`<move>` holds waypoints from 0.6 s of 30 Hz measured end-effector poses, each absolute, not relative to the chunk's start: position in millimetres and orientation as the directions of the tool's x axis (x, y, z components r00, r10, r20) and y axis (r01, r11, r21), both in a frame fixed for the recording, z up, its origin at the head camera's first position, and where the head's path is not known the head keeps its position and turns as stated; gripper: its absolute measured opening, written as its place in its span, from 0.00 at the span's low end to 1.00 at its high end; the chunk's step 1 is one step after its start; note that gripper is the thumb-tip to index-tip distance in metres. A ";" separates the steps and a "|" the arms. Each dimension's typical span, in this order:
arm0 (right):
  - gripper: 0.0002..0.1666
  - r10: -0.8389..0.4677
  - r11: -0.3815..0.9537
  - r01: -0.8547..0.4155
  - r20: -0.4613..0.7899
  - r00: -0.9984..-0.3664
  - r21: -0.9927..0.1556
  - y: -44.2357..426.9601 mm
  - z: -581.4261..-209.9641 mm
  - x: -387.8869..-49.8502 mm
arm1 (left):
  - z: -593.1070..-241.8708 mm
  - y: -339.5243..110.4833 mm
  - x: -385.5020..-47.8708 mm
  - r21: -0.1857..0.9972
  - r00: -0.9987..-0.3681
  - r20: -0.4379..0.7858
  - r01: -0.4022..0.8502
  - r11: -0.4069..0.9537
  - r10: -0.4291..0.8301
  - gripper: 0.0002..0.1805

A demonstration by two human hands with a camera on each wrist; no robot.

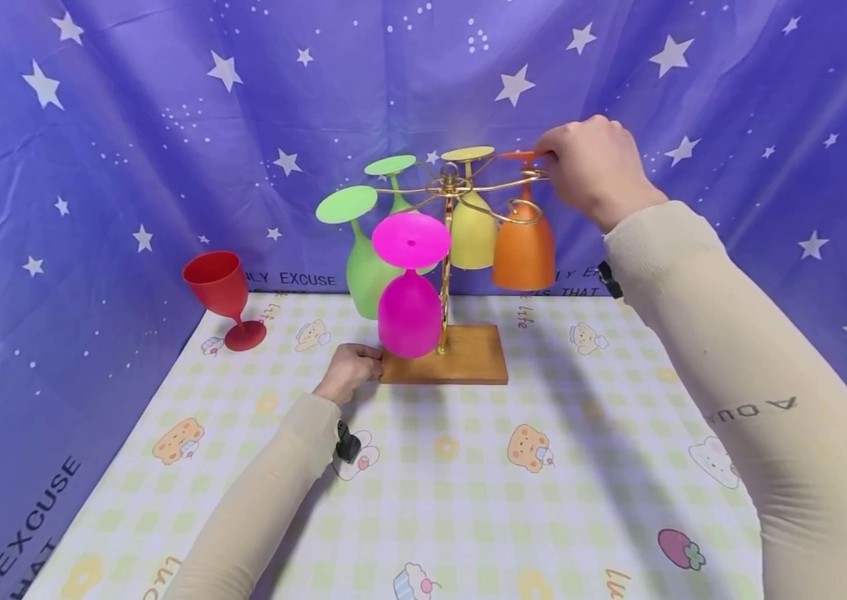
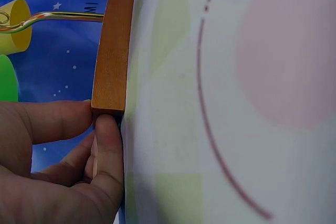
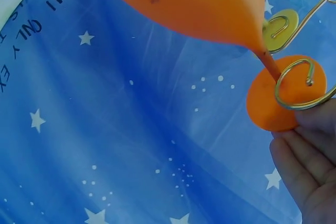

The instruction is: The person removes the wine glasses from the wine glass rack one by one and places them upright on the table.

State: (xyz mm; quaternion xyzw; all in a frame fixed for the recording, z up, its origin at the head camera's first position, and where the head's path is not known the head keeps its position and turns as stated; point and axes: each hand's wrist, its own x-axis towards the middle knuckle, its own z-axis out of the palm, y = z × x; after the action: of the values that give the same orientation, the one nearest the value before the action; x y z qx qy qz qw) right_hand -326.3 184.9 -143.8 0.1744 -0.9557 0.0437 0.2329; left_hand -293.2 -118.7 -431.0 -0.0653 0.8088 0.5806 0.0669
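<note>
Long cream sleeves (image 1: 716,333), black wrist devices (image 1: 348,443)

Goblets (image 1: 410,318) hang on the rack (image 1: 479,357), right of an upright goblet (image 1: 218,283)

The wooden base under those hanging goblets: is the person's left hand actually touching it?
Touching. The left wrist view shows it plainly: the left hand meets the end of the wooden base, with no gap between skin and wood.

The head view looks forward and down at the rack (image 1: 447,282); nearer, the left wrist's sideways view shares its base (image 2: 112,51), the right's, facing the curtain (image 3: 157,103), the orange cup (image 3: 210,3).
</note>
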 end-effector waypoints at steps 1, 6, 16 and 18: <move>0.16 -0.308 0.936 -0.351 0.466 -0.830 -0.006 186.6 -144.4 -326.6 | -431.0 -118.9 -293.1 0.930 -0.982 -0.186 -0.185 0.317 -0.029 0.17; 0.17 -0.300 0.936 -0.352 0.508 -0.808 -0.008 196.5 -148.4 -326.9 | -430.8 -119.1 -292.8 0.929 -0.981 -0.192 -0.192 0.317 -0.032 0.17; 0.18 -0.270 0.942 -0.336 0.559 -0.784 -0.016 213.3 -156.5 -323.0 | -431.1 -118.2 -294.4 0.931 -0.980 -0.195 -0.195 0.308 -0.031 0.17; 0.17 -0.263 0.942 -0.334 0.566 -0.781 -0.022 216.5 -159.4 -322.5 | -431.1 -118.7 -294.1 0.927 -0.981 -0.192 -0.194 0.321 -0.037 0.18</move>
State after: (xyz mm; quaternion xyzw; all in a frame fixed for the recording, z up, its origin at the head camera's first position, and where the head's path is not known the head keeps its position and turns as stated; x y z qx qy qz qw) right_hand -322.5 216.5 -159.4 0.1586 -0.9417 0.0608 0.2905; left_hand -294.1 -118.7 -431.1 -0.0713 0.8099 0.5783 0.0676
